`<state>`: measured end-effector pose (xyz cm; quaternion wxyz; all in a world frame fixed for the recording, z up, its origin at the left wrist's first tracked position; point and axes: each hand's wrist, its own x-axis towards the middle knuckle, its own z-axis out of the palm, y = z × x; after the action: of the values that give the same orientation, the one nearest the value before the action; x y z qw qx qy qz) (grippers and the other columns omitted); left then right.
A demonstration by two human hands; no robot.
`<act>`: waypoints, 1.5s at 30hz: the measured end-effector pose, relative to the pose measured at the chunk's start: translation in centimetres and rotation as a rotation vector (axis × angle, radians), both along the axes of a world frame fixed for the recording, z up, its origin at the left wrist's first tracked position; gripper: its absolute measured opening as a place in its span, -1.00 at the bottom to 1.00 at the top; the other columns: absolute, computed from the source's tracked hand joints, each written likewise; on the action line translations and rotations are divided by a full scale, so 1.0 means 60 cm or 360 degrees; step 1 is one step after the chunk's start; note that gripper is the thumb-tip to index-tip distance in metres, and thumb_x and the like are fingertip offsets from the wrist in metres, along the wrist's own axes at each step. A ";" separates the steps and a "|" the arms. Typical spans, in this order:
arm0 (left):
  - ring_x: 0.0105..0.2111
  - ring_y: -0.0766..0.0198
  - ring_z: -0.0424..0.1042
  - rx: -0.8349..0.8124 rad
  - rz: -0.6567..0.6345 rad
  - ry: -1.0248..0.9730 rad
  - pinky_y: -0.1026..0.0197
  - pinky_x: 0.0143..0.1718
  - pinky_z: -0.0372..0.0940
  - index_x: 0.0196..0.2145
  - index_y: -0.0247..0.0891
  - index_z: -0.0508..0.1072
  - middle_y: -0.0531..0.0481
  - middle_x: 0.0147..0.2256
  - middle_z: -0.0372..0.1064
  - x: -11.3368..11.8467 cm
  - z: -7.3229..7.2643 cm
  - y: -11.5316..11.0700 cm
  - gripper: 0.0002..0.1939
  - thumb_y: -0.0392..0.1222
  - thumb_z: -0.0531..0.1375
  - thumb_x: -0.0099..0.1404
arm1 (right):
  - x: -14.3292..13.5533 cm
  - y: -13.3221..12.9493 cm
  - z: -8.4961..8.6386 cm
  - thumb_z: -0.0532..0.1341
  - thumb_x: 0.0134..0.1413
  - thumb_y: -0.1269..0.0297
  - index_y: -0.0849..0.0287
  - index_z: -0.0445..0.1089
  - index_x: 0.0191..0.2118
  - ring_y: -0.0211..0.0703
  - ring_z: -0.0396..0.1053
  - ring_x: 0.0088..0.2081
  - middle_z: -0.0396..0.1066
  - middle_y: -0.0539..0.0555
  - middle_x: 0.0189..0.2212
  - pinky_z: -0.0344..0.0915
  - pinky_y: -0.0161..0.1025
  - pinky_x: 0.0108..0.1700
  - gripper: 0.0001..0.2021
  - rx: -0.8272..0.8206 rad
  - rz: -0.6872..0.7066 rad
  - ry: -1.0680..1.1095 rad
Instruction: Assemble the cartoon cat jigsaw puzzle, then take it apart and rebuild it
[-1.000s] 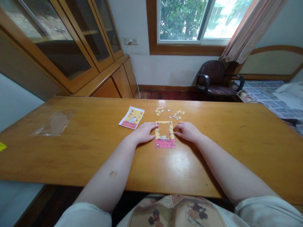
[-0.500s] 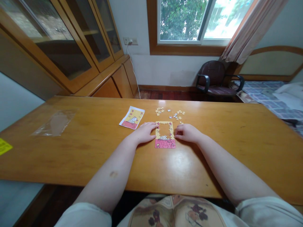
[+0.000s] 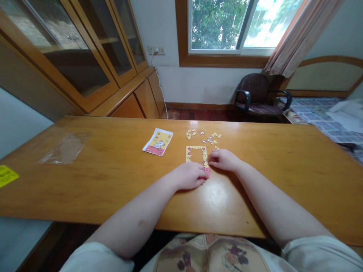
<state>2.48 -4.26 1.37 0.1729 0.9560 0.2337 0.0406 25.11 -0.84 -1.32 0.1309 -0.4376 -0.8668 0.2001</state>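
A partly assembled jigsaw puzzle [image 3: 188, 152] lies on the wooden table [image 3: 113, 170], with a yellow border round an open gap and a pink lower part. My left hand [image 3: 189, 175] rests flat over that lower part, fingers stretched toward its right corner and hiding most of the pink. Beside the puzzle's right edge, my right hand [image 3: 224, 160] sits with bent fingers and the thumb a little apart; no piece shows in it. Loose jigsaw pieces [image 3: 213, 138] are scattered beyond the puzzle, in yellow and white. Left of them lies a picture card [image 3: 158, 142] of a white animal.
A clear plastic bag [image 3: 66, 148] lies on the left of the table, near a yellow slip [image 3: 8, 175] at the edge. Past the table are a glass-fronted cabinet [image 3: 113, 87], an office chair [image 3: 256, 94] and a bed [image 3: 317, 109].
My left hand has moved from the puzzle's left edge down and right, onto its pink lower part. My right hand has stayed almost still by the right edge.
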 end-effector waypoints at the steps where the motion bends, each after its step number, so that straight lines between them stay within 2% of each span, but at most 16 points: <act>1: -0.26 0.16 0.45 0.0016 0.0003 0.0086 0.16 -0.24 0.30 -0.23 -0.11 0.53 -0.02 -0.29 0.49 0.008 0.002 -0.012 -0.79 -0.17 0.10 0.27 | -0.001 0.000 -0.001 0.24 0.03 0.26 0.12 0.50 -0.36 -0.21 0.34 -0.37 0.46 0.02 -0.42 0.22 -0.31 -0.29 -0.90 0.0006 -0.0021 -0.0011; 4: -0.33 0.10 0.46 0.0080 0.0055 0.0282 0.14 -0.35 0.30 -0.24 -0.14 0.50 -0.06 -0.36 0.48 0.019 0.007 -0.035 -0.79 -0.12 0.08 0.25 | -0.001 0.002 -0.005 0.25 0.04 0.25 0.12 0.50 -0.36 -0.20 0.35 -0.36 0.47 0.02 -0.42 0.22 -0.30 -0.28 -0.90 0.0021 -0.0063 -0.0028; 7: -0.33 0.06 0.47 0.0100 0.0080 0.0349 0.13 -0.37 0.31 -0.22 -0.16 0.47 -0.08 -0.35 0.48 0.020 0.009 -0.040 -0.77 -0.11 0.08 0.23 | -0.001 0.002 -0.006 0.25 0.04 0.25 0.12 0.49 -0.36 -0.20 0.35 -0.35 0.47 0.02 -0.41 0.23 -0.31 -0.28 -0.90 0.0029 -0.0052 -0.0019; 14: -0.29 0.07 0.47 0.0049 0.0099 0.0336 0.13 -0.32 0.33 -0.21 -0.17 0.44 -0.08 -0.30 0.49 0.014 0.008 -0.032 -0.78 -0.12 0.07 0.23 | -0.002 -0.002 0.000 0.25 0.03 0.26 0.13 0.50 -0.39 -0.21 0.35 -0.37 0.47 0.02 -0.44 0.24 -0.31 -0.29 -0.90 0.0014 -0.0044 -0.0007; 24: -0.23 0.07 0.48 -0.0016 0.0146 0.0273 0.14 -0.28 0.32 -0.16 -0.14 0.44 -0.08 -0.21 0.50 0.011 0.008 -0.025 -0.75 -0.13 0.06 0.25 | -0.001 -0.004 -0.002 0.17 0.11 0.27 0.09 0.54 -0.24 -0.19 0.42 -0.32 0.50 0.04 -0.34 0.30 -0.28 -0.22 -0.81 0.0040 0.0044 0.0023; 26: -0.20 0.09 0.48 -0.0019 0.0265 0.0241 0.15 -0.25 0.32 -0.04 -0.10 0.40 -0.06 -0.16 0.49 0.001 0.010 -0.013 -0.68 -0.14 0.01 0.29 | 0.000 -0.002 -0.003 0.17 0.12 0.23 0.10 0.53 -0.22 -0.17 0.42 -0.29 0.50 0.06 -0.33 0.30 -0.26 -0.19 -0.80 0.0079 0.0015 0.0023; 28: -0.14 0.08 0.47 0.0006 0.0512 0.0246 0.13 -0.19 0.30 0.14 -0.07 0.27 -0.08 -0.07 0.47 -0.017 0.013 0.005 -0.55 -0.16 -0.01 0.31 | 0.000 0.001 -0.003 0.17 0.14 0.16 0.13 0.51 -0.16 -0.14 0.41 -0.26 0.49 0.10 -0.30 0.31 -0.22 -0.15 -0.75 0.0137 -0.0039 -0.0011; 30: -0.07 0.02 0.44 0.0006 0.0744 0.0293 0.11 -0.13 0.28 0.24 -0.13 0.15 -0.14 -0.01 0.42 -0.041 0.017 0.024 -0.42 -0.10 0.06 0.27 | 0.000 0.002 -0.003 0.17 0.13 0.05 0.15 0.47 -0.05 -0.07 0.40 -0.16 0.47 0.16 -0.19 0.29 -0.14 -0.06 -0.63 0.0204 -0.0085 -0.0089; 33: -0.05 -0.06 0.42 -0.0174 0.0886 0.0419 0.11 -0.14 0.28 0.32 -0.15 -0.05 -0.19 0.02 0.40 -0.072 0.022 0.047 -0.05 0.14 0.24 0.07 | -0.002 0.000 -0.006 0.18 0.02 -0.17 0.16 0.30 0.16 0.13 0.23 0.10 0.31 0.24 0.10 0.13 0.06 0.14 -0.33 0.0266 -0.0134 -0.0236; 35: -0.05 -0.07 0.42 -0.0290 0.0939 0.0494 0.13 -0.15 0.28 0.33 -0.16 -0.09 -0.21 0.03 0.38 -0.082 0.022 0.056 0.11 0.22 0.30 -0.06 | -0.005 -0.003 -0.009 0.16 -0.05 -0.28 0.18 0.15 0.26 0.23 0.05 0.23 0.13 0.25 0.24 -0.01 0.14 0.22 -0.15 0.0259 -0.0163 -0.0331; 37: -0.03 -0.09 0.41 -0.0339 0.0947 0.0523 0.13 -0.15 0.27 0.31 -0.17 -0.04 -0.23 0.06 0.36 -0.085 0.018 0.060 0.14 0.25 0.32 -0.12 | -0.007 -0.006 -0.013 0.13 -0.08 -0.34 0.21 0.08 0.30 0.28 -0.07 0.28 -0.01 0.25 0.30 -0.13 0.18 0.27 -0.07 0.0236 -0.0172 -0.0413; 39: -0.03 -0.10 0.40 -0.0343 0.0938 0.0522 0.13 -0.15 0.27 0.27 -0.17 0.07 -0.24 0.06 0.36 -0.083 0.012 0.062 0.08 0.26 0.32 -0.14 | -0.008 -0.007 -0.015 0.10 -0.07 -0.36 0.23 0.05 0.31 0.29 -0.11 0.30 -0.05 0.25 0.32 -0.19 0.19 0.28 -0.05 0.0220 -0.0167 -0.0457; 42: -0.06 -0.12 0.42 -0.0323 0.0933 0.0494 0.12 -0.19 0.27 0.19 -0.18 0.20 -0.25 0.02 0.39 -0.080 0.002 0.065 -0.03 0.26 0.32 -0.13 | -0.009 -0.008 -0.013 0.06 -0.03 -0.36 0.23 0.04 0.31 0.26 -0.10 0.30 -0.04 0.26 0.31 -0.21 0.17 0.29 -0.07 0.0208 -0.0131 -0.0455; 45: -0.11 -0.13 0.44 -0.0304 0.0904 0.0436 0.11 -0.23 0.27 0.16 -0.18 0.24 -0.25 -0.02 0.43 -0.081 -0.004 0.068 -0.09 0.24 0.31 -0.10 | -0.011 -0.009 -0.008 0.05 -0.01 -0.35 0.22 0.05 0.31 0.24 -0.07 0.29 0.01 0.27 0.29 -0.21 0.16 0.30 -0.09 0.0203 -0.0107 -0.0426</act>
<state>-2.36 -0.17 1.13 0.2104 0.8286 0.5148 -0.0638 24.46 -1.40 -1.83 0.0484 -0.4800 -0.8723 0.0800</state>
